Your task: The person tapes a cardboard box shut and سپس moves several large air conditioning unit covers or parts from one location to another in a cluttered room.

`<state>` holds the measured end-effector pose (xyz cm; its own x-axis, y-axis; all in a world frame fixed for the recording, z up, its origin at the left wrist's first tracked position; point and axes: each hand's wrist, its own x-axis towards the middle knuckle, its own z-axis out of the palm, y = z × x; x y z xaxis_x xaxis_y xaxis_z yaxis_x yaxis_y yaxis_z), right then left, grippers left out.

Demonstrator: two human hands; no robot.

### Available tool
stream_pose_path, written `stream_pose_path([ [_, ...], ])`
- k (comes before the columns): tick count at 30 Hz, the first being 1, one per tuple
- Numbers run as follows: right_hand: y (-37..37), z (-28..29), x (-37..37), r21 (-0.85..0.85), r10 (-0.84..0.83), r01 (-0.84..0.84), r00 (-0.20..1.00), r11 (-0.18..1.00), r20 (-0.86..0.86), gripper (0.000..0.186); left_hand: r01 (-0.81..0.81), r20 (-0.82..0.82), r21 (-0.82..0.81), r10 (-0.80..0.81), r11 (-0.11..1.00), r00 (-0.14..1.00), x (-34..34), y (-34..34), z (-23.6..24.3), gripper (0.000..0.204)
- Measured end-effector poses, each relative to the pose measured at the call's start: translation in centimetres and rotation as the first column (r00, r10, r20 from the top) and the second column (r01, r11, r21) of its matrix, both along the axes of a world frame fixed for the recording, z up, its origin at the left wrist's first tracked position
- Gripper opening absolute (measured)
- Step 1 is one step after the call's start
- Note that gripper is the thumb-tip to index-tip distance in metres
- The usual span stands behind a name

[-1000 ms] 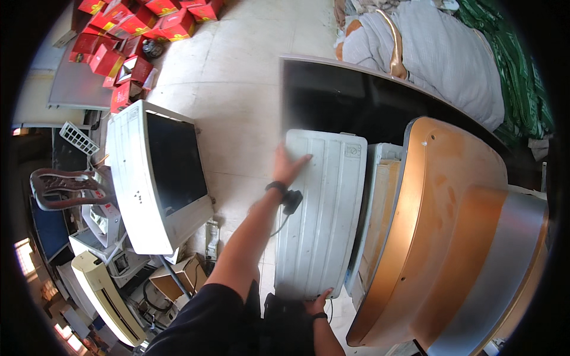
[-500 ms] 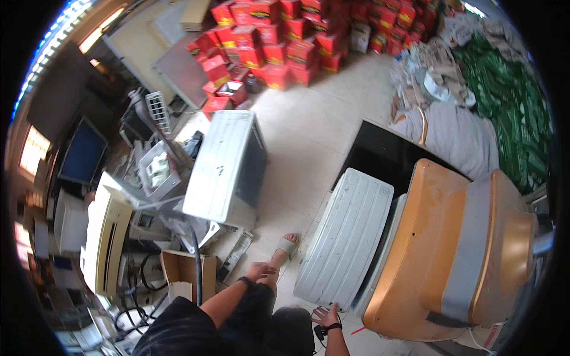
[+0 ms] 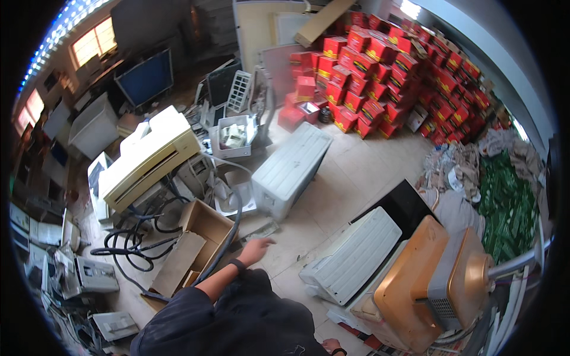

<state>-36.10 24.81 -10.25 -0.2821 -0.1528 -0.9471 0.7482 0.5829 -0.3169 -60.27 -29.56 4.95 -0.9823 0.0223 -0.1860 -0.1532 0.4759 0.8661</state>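
Note:
My left hand (image 3: 255, 251), with a dark band at the wrist, hangs in front of my body. It holds nothing, its fingers loosely bent and partly apart. Close to it are an open cardboard box (image 3: 215, 238) and a thick dark hose (image 3: 230, 237). Beyond stands a white metal box-shaped unit (image 3: 292, 159). My right hand (image 3: 331, 344) shows only in part at the lower edge, its fingers mostly hidden. Nearest to it are a ribbed white panelled unit (image 3: 353, 255) and a large orange casing with a grey band (image 3: 409, 279).
Red boxes (image 3: 362, 77) form a big pile at the back. A cream appliance (image 3: 151, 157) and coiled black hoses (image 3: 133, 243) lie to the left. A black panel (image 3: 409, 202), cloth bundles (image 3: 457, 207) and a green heap (image 3: 504, 202) are at the right. Tiled floor (image 3: 356, 160) runs between.
The view has swung left, so the things appear farther right. My left hand stays in front of my body; my right hand has dropped toward the lower edge and shows less.

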Motion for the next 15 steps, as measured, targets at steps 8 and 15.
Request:
stream_pose_path([
  [8,-15.7,4.4,-18.0,-0.227,-0.431,0.369,0.713,0.901,-0.552,0.041,0.502,-0.487,-0.230,-0.546,0.833,0.682,-1.3,1.9,12.8,0.091],
  [15,-46.4,33.3,-23.1,-0.275,0.106,-0.414,0.695,0.868,-0.711,0.053,0.219,-0.266,0.362,-0.124,0.906,0.956,-1.9,-9.9,2.4,0.101],
])
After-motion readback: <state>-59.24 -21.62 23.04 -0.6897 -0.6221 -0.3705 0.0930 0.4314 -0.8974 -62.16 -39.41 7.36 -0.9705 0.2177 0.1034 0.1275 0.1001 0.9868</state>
